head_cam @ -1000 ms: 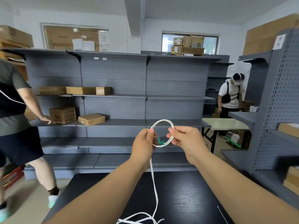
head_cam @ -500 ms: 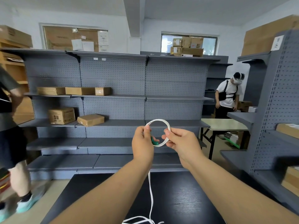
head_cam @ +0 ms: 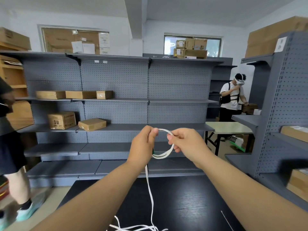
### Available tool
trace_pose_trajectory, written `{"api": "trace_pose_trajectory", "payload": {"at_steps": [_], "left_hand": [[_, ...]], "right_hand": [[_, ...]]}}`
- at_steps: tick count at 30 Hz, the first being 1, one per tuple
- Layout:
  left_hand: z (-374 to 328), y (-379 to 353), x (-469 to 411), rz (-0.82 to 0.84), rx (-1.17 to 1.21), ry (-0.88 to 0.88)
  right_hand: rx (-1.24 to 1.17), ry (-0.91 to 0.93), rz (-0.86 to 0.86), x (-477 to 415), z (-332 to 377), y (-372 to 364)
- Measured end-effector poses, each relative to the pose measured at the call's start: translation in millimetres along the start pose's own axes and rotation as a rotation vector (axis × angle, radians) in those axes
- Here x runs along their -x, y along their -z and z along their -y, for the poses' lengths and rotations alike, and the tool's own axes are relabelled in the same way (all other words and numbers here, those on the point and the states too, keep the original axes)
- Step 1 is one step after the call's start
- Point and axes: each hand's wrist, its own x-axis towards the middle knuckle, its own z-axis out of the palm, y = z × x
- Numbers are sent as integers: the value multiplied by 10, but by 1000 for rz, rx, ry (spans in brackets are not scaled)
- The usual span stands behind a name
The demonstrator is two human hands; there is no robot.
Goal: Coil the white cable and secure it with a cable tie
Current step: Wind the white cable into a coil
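Cable: the white cable (head_cam: 160, 157) makes a small loop held in the air at centre, and its slack drops toward 6 o'clock onto the black table (head_cam: 183, 205).
Left hand: the left hand (head_cam: 143, 145) pinches the loop's 10 o'clock side.
Right hand: the right hand (head_cam: 186, 142) pinches its 2 o'clock side.
Cable tie: the cable tie (head_cam: 226, 220) lies loose on the table at 5 o'clock.
Behind: grey shelving (head_cam: 116, 105) at 12 o'clock.

The white cable (head_cam: 164, 155) loop has gained a second turn. The left hand (head_cam: 143, 145) now pinches its top, and the passer-by (head_cam: 10, 147) has stepped further left.
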Motion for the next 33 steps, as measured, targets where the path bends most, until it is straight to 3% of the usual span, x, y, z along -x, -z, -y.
{"api": "trace_pose_trajectory", "payload": {"at_steps": [5,10,14,18,20,28,33], "left_hand": [[-61,57,-38,37,221,105],[-66,111,-75,-63,-23,-7],[-71,150,-72,-52,-150,-64],[-99,163,-63,-10,-227,-105],[-102,160,-69,-3,-144,-43],[-38,129,-69,52,614,463],[36,119,-35,252,525,469]], "right_hand": [[-141,-86,-132,36,-99,-81],[-320,-152,-108,103,-132,-185],[-3,-115,49,78,-60,-109],[278,0,79,37,12,-88],[253,-9,56,27,17,-94],[22,-155,-40,-23,-43,-34],[23,-115,-124,-41,-59,-9]]}}
